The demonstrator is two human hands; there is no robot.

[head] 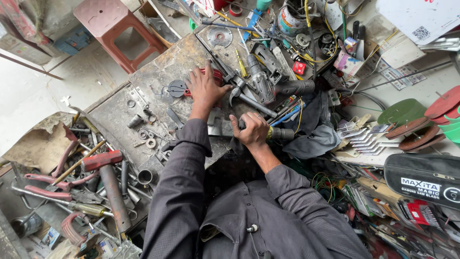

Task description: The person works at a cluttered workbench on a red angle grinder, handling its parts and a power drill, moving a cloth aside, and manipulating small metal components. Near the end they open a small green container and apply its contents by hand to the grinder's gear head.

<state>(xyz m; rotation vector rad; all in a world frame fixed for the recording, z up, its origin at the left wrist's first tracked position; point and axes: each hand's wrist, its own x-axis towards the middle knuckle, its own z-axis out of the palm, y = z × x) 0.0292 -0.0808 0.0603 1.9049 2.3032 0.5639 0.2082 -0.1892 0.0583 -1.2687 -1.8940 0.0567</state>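
Gripping one dark tool handle (280,134) — right hand (253,130); left hand (205,88) spread flat on one red-handled tool (216,76).

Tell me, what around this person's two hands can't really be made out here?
- Head view: the red tool is mostly covered by the left hand.
- The dark handle's near end is wrapped by the right hand.
- The washers are too small to tell apart.

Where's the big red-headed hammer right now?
The hammer lies at the lower left of the head view, on the bench's left end among pliers, well left of the left hand.
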